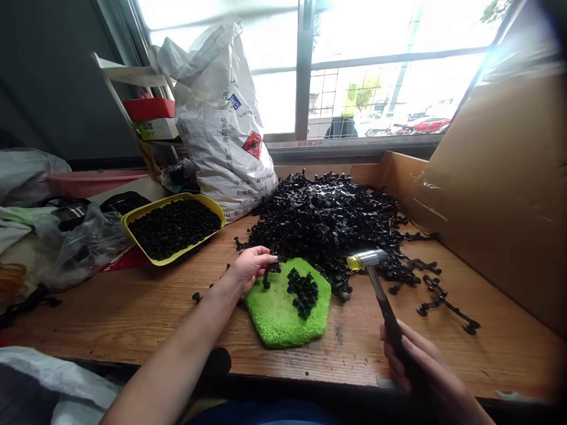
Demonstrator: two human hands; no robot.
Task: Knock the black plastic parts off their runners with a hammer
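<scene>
My left hand [253, 264] pinches a small black part [267, 276] over the left side of a green hexagonal pad [283, 324]. A cluster of black pieces [303, 292] lies on the pad's right half. To the right, my right hand [410, 354] is wrapped round the dark handle of a hammer [381, 295], whose silver head with a yellow tip is raised near the front of a large heap of shiny black parts [328, 215]. Several joined black parts [443, 304] lie loose on the wooden table [349, 354] right of the hammer.
A yellow tray [175, 257] full of small black pieces stands at the left. Behind it rises a big white sack [221, 130]. Plastic bags [84, 236] crowd the far left. Cardboard [500, 200] borders the right side, and a window is at the back.
</scene>
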